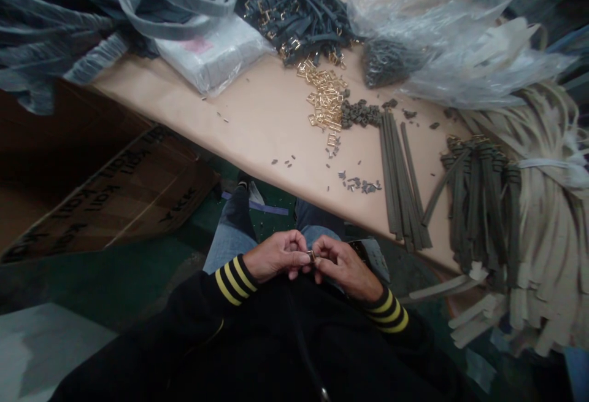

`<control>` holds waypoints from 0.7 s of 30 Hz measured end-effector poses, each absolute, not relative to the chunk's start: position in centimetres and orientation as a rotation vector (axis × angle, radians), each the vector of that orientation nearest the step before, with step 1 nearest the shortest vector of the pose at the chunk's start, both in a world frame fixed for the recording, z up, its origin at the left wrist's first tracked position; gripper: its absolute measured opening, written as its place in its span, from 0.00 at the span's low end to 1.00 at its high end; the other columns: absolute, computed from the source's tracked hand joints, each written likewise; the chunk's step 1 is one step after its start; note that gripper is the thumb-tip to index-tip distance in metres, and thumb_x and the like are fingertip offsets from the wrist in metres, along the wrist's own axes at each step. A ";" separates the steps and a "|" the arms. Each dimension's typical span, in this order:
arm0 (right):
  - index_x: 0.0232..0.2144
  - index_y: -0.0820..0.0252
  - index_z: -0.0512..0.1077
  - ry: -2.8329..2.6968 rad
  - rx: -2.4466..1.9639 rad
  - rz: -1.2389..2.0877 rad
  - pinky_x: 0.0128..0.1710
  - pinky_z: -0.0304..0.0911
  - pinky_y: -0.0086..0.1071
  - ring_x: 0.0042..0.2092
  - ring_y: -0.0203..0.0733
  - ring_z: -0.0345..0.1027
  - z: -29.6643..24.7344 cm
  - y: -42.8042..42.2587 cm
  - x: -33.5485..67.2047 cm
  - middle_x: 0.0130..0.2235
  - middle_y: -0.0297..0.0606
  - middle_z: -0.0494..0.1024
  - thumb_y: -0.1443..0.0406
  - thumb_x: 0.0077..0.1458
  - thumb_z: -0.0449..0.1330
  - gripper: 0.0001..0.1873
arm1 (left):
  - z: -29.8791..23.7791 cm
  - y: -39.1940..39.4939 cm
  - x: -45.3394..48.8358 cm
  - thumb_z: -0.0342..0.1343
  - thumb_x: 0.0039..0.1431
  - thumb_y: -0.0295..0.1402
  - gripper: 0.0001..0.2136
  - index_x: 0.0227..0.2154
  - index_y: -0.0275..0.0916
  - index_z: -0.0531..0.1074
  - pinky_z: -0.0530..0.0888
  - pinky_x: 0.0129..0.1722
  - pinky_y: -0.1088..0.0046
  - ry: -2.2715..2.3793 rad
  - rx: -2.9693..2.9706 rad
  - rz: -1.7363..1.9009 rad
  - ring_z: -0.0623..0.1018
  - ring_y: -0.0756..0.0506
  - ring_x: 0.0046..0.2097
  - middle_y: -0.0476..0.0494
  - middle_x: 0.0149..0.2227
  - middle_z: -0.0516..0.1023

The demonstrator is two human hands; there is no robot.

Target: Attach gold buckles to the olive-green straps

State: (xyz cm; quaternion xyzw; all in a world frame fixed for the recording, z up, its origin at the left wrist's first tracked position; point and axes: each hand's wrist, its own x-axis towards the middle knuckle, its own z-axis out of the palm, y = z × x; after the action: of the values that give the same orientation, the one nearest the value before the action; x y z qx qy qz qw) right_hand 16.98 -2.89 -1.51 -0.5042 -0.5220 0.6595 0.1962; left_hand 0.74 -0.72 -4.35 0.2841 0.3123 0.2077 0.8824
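Note:
Close to my body, below the table's front edge, my left hand (280,256) and my right hand (343,265) meet with fingers pinched. Between their fingertips is a small gold buckle (311,256), mostly covered by the fingers. Whether a strap end or loop is also in the pinch cannot be made out. On the table ahead are a pile of gold buckles (326,98), a heap of small dark strap loops (361,113) and scattered small metal clips (361,185). Flat olive-brown straps (396,181) lie to their right.
Bundled olive straps with buckles (483,199) and pale straps (552,236) hang over the right edge. Dark buckled straps (308,15), a plastic-wrapped pack (216,52) and clear plastic bags (414,21) lie farther back. A cardboard box (151,199) stands left, below the table (257,126).

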 end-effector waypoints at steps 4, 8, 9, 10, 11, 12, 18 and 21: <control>0.23 0.61 0.59 -1.437 -1.422 1.911 0.20 0.54 0.23 0.22 0.33 0.63 -1.1 -2.7 17.1 0.22 0.33 0.71 0.68 0.44 0.50 0.02 | -4.0 -0.9 0.7 0.63 0.38 0.33 0.16 0.26 0.34 0.60 0.63 0.13 0.86 0.614 0.461 0.456 0.68 0.55 0.21 0.51 0.20 0.69; 0.22 0.61 0.60 -1.479 -1.460 1.943 0.20 0.53 0.24 0.21 0.32 0.58 -0.7 -2.4 17.3 0.20 0.33 0.70 0.69 0.41 0.49 0.01 | -3.9 -0.8 0.2 0.61 0.40 0.31 0.14 0.25 0.34 0.60 0.62 0.10 0.87 0.631 0.455 0.445 0.59 0.61 0.14 0.55 0.21 0.67; 0.22 0.61 0.60 -1.494 -1.468 1.943 0.20 0.52 0.24 0.21 0.32 0.57 -0.6 -2.4 17.4 0.20 0.34 0.70 0.69 0.40 0.49 0.01 | -3.8 -0.8 0.1 0.61 0.40 0.31 0.14 0.25 0.34 0.60 0.62 0.09 0.87 0.632 0.460 0.442 0.58 0.62 0.13 0.55 0.21 0.67; 0.22 0.61 0.60 -1.516 -1.474 1.935 0.21 0.52 0.24 0.21 0.32 0.57 -0.4 -2.3 17.5 0.20 0.34 0.70 0.69 0.40 0.49 0.02 | -3.7 -0.8 0.0 0.61 0.40 0.31 0.14 0.25 0.35 0.60 0.61 0.08 0.87 0.627 0.464 0.439 0.58 0.62 0.13 0.55 0.22 0.67; 0.21 0.62 0.60 -1.544 -1.479 1.924 0.22 0.51 0.24 0.22 0.32 0.56 -0.2 -2.3 17.5 0.20 0.34 0.70 0.69 0.39 0.49 0.02 | -3.6 -0.8 0.0 0.61 0.40 0.30 0.14 0.25 0.35 0.59 0.60 0.08 0.87 0.617 0.465 0.436 0.58 0.62 0.13 0.55 0.22 0.67; 0.21 0.62 0.60 -1.572 -1.481 1.912 0.22 0.51 0.24 0.22 0.32 0.56 0.0 -2.3 17.6 0.21 0.34 0.70 0.69 0.39 0.49 0.02 | -3.4 -0.7 -0.1 0.61 0.40 0.30 0.14 0.24 0.35 0.59 0.60 0.08 0.88 0.606 0.464 0.434 0.58 0.62 0.12 0.55 0.22 0.67; 0.20 0.61 0.59 -1.679 -1.502 1.886 0.23 0.49 0.25 0.24 0.32 0.53 0.5 -2.0 17.7 0.20 0.31 0.65 0.69 0.38 0.49 0.00 | -2.9 -0.7 0.3 0.62 0.39 0.32 0.15 0.22 0.35 0.58 0.60 0.08 0.88 0.605 0.440 0.424 0.56 0.62 0.13 0.57 0.21 0.66; 0.19 0.61 0.59 -1.783 -1.527 1.726 0.26 0.50 0.25 0.25 0.33 0.54 0.2 -2.0 17.5 0.21 0.30 0.62 0.70 0.39 0.50 0.02 | -3.0 -0.8 0.7 0.62 0.37 0.34 0.17 0.22 0.36 0.57 0.59 0.08 0.88 0.711 0.495 0.420 0.56 0.62 0.12 0.59 0.17 0.63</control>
State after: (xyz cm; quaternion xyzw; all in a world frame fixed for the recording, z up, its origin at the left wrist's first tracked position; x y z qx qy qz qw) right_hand 17.47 -1.97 0.16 -0.5205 -0.6080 0.5886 0.1135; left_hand 0.66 -0.76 -2.97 0.2380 0.3421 0.2019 0.8863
